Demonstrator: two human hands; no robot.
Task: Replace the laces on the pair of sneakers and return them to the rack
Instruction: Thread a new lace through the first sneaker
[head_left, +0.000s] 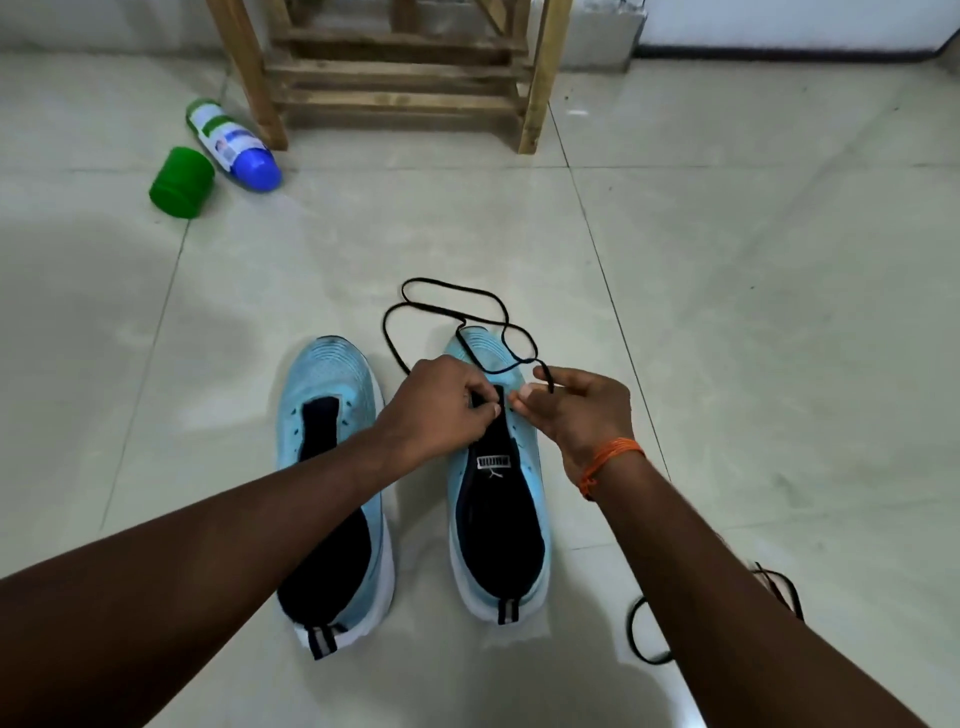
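- The left hand (441, 410) and right hand (576, 410) pinch the black lace (452, 306) over one sneaker (498, 519) (lacing barely begun).
- The other sneaker (327, 374) is unlaced; return to the rack (400, 98) remains.

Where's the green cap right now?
Head view, upper left: the green cap lies on the floor beside the tipped-over bottle, left of the wooden rack.

Around my right wrist runs an orange thread band (612, 460), several thin strands wound side by side and bunched into a small knot at its lower end. My right hand (576, 415), left hand (436, 410), left forearm (208, 551) and right forearm (727, 597) are bare, uncovered as far up as they show.
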